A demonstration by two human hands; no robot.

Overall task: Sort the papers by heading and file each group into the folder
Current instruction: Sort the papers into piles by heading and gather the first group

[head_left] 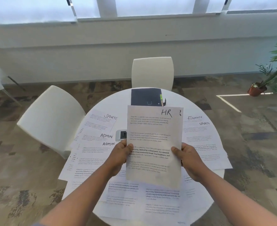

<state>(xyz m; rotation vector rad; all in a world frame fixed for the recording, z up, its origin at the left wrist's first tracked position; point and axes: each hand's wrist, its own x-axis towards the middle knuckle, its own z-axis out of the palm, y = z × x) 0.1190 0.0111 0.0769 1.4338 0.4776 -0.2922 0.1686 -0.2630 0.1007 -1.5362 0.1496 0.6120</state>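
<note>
HR paper pinched between both hands' fingers

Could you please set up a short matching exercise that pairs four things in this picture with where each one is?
Things:
1. HR sheet
2. dark folder
3. FINANCE sheet
4. ADMIN sheets

Places:
A. far edge of the table, near the white chair
B. lying left of the held sheet
C. held up between the left hand and the right hand
D. lying right of the held sheet

Pairs: 1-C, 2-A, 3-D, 4-B
</note>
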